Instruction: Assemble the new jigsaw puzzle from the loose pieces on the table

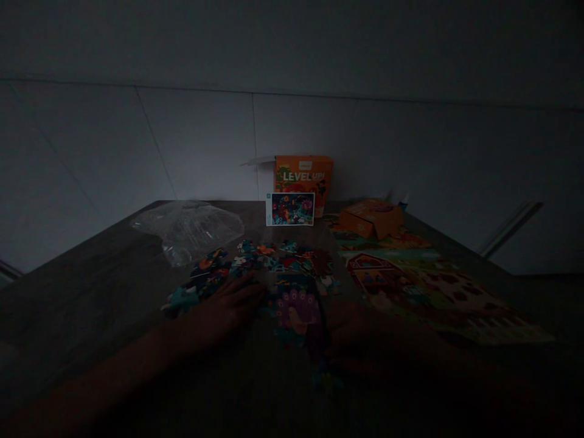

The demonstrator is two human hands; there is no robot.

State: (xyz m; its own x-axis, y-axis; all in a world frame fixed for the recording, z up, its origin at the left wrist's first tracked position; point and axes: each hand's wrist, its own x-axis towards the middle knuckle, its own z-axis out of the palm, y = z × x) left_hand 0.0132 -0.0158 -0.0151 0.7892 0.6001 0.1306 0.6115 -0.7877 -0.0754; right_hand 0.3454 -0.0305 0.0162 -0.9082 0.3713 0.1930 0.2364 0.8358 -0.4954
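Observation:
The picture is very dark. A joined part of a jigsaw puzzle with a purple peacock [297,309] lies flat on the table between my hands. My left hand [237,299] rests to its left, fingers stretched out and lying low beside loose puzzle pieces [183,298]. At the peacock part's right edge is my right hand [353,331]; its fingers are mostly lost in shadow, and I cannot tell whether they hold a piece. A separate puzzle piece [328,379] lies just below that hand. More puzzle pieces [292,258] are spread beyond the peacock.
A small picture card [290,210] stands against an orange box [303,170] at the back. Crumpled clear plastic [196,225] lies at the left. A finished farm puzzle [438,292] covers the right side, with another orange box [371,219] at its far end.

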